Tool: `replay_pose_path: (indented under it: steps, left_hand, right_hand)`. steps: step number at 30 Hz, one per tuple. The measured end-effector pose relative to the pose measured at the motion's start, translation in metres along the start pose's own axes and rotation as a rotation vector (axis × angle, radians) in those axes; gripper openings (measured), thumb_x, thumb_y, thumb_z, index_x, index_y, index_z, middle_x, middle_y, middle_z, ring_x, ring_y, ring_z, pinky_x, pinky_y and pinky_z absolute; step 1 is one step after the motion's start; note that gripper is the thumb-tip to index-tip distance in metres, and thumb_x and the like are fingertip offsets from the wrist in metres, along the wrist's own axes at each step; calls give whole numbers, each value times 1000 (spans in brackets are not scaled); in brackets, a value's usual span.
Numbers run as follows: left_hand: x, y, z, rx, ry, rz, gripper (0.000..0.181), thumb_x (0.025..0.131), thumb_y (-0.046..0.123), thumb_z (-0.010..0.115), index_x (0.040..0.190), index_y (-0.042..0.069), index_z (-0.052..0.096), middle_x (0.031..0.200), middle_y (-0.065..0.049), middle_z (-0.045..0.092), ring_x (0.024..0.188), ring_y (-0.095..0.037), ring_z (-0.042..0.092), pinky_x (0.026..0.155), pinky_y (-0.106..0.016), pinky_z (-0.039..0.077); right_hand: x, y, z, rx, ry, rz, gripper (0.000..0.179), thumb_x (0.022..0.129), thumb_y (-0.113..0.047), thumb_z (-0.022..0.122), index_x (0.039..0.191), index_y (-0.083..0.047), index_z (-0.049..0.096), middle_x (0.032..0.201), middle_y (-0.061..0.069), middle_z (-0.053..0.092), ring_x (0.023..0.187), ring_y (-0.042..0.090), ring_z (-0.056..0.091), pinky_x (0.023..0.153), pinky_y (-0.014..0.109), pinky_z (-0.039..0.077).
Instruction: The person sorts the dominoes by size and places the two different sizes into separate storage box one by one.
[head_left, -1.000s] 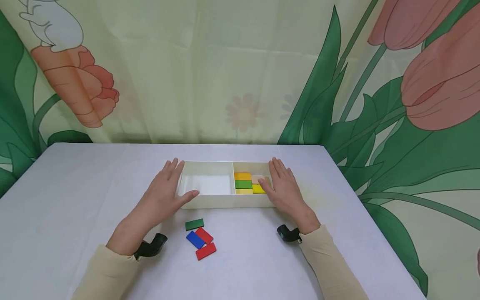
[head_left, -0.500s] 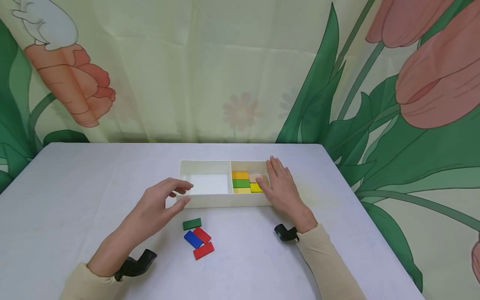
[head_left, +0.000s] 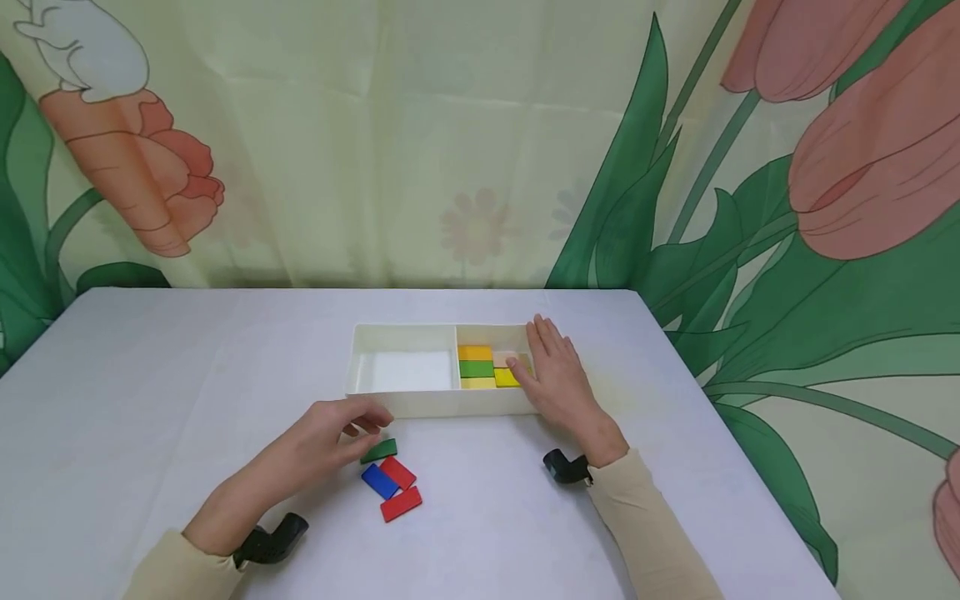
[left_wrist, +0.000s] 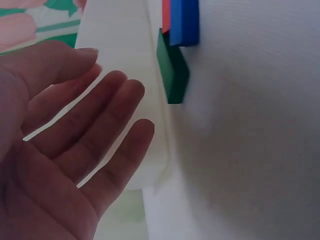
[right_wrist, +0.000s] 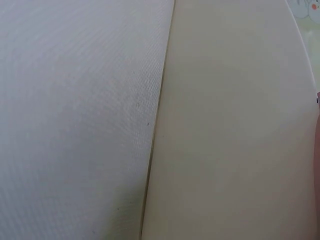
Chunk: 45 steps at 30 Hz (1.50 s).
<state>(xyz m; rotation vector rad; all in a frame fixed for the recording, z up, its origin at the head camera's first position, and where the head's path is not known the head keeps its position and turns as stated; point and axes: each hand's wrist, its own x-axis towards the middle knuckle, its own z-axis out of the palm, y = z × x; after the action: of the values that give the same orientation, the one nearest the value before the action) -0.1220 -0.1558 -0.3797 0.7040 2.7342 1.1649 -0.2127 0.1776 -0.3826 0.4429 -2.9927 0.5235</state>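
Note:
My left hand (head_left: 326, 433) hovers beside a dark green rectangular block (head_left: 379, 451) in front of a white two-compartment box (head_left: 435, 406). In the left wrist view its loosely bent fingers (left_wrist: 107, 145) hold nothing, and the green block stands apart from them. Close to that block lie a blue block (head_left: 380, 482) and two red ones, the upper red block (head_left: 398, 472) and the lower red block (head_left: 401, 504). My right hand (head_left: 564, 387) rests against the box's right end with fingers straight, its thumb over the right compartment. Fingers are mostly out of the right wrist view.
Several blocks, among them an orange block (head_left: 474, 352), a light green block (head_left: 476, 369) and a yellow block (head_left: 506, 378), lie in the right compartment. A white cloth covers the table (head_left: 187, 367). Behind it hangs a printed curtain (head_left: 322, 167).
My left hand has left the box's left end and come down toward me, its fingers bending, to the dark green block. The right hand has stayed at the box's right end.

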Motion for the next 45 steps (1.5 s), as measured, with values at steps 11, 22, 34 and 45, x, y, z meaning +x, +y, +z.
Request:
replay_pose_path:
  steps: [11,22,34,45]
  left_hand:
    - [3,-7,6,-18,-89,-42,31,84,0,74,113,8,68,108,-1,72,98,-17,68,85,-33,59]
    - [5,-7,10,-3,-91,-75,34,83,-4,74,113,8,68,109,-2,70,97,-17,66,86,-33,59]
    - [4,0,15,104,-34,-128,36,77,2,81,111,4,70,102,-4,69,91,-15,66,80,-30,61]
    - [3,9,4,103,-17,-100,33,80,3,80,111,5,71,102,-2,70,88,-13,67,77,-28,60]
  right_hand:
    - [2,0,-1,-13,-16,15,78,101,-51,40,157,-1,19,167,14,11,156,32,8,125,55,11]
    - [1,1,-3,-3,-22,24,78,101,-51,40,157,-1,18,167,14,11,156,32,8,125,54,11]
    - [2,1,-2,7,-22,24,78,101,-50,41,157,0,18,167,14,11,155,32,8,125,53,12]
    - [5,2,0,11,-18,20,79,101,-50,42,157,0,18,167,14,11,155,32,9,125,52,13]
